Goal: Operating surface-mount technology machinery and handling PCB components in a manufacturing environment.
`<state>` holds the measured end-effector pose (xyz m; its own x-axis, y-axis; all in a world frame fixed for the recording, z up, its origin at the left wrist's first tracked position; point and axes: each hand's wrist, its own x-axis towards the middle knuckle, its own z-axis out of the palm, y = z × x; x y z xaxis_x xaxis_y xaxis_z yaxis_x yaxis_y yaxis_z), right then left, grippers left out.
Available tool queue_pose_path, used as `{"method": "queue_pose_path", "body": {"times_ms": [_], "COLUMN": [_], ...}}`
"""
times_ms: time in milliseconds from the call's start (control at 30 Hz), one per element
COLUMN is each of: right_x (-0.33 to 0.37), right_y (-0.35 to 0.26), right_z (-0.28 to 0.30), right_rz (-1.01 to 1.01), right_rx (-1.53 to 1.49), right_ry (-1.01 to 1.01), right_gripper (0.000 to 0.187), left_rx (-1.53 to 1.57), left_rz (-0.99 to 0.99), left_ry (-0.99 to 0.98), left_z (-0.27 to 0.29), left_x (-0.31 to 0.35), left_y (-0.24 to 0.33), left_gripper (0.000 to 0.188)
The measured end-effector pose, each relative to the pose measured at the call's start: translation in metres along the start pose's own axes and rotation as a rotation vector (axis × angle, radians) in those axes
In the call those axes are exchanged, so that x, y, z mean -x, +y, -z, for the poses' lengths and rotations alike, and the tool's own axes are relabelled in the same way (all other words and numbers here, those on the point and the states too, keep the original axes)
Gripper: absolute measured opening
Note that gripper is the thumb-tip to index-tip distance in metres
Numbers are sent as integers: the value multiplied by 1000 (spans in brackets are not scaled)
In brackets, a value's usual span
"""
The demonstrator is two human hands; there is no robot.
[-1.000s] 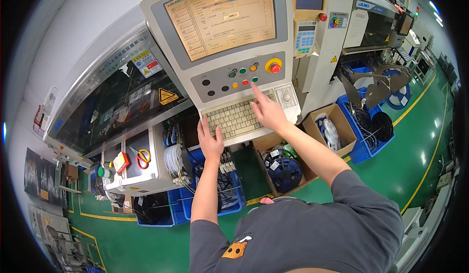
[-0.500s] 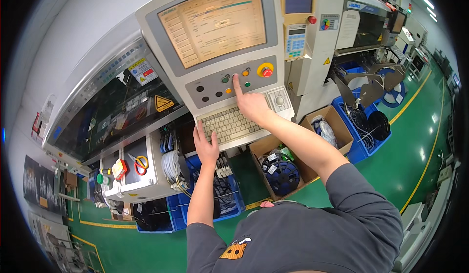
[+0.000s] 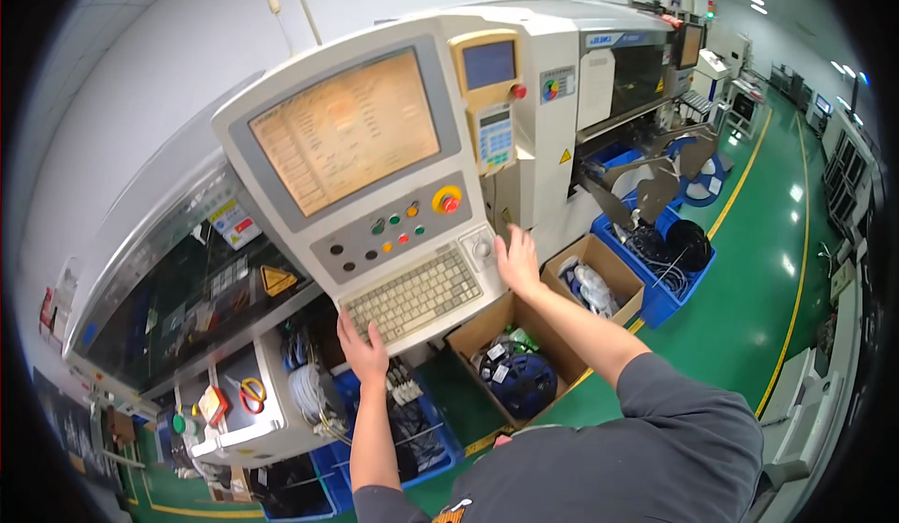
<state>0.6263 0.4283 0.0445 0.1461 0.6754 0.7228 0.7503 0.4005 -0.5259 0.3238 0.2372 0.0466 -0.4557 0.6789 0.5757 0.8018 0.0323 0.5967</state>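
Note:
In front of me stands a machine console with a lit screen (image 3: pixel 346 130), a row of coloured buttons and a red emergency stop button (image 3: pixel 450 204). Below the buttons lies a beige keyboard (image 3: pixel 412 298). My left hand (image 3: pixel 362 347) rests at the keyboard's lower left edge, its fingers apart and holding nothing. Beside the trackball (image 3: pixel 482 250), at the console's right edge, is my right hand (image 3: pixel 518 261), fingers stretched out and nothing in them. Whether its fingertips touch the edge I cannot tell.
A handheld control pad (image 3: pixel 493 139) hangs right of the screen. Below are a cardboard box (image 3: pixel 459 340) with a dark reel, another cardboard box (image 3: pixel 627 289) and a blue bin (image 3: pixel 670 312) with cables. Scissors (image 3: pixel 251 394) lie on a white surface at left.
My right hand has left the button panel, where its index finger was pressing, and moved down to the right of the trackball. My left hand stays at the keyboard's edge. The view has shifted.

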Motion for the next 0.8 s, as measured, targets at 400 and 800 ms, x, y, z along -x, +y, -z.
{"method": "queue_pose_path", "body": {"times_ms": [400,800], "right_x": [6,10], "right_y": [-9,-12], "right_z": [5,-3], "right_rz": [-363,-332], "right_rx": [-217,-223], "right_ry": [-510,-486], "right_gripper": [50,48], "left_rx": [-15,-33], "left_rz": [-23,62], "left_ry": [11,66], "left_z": [-2,-7], "left_x": [-1,3], "left_y": [3,-14], "left_gripper": [66,76]}}
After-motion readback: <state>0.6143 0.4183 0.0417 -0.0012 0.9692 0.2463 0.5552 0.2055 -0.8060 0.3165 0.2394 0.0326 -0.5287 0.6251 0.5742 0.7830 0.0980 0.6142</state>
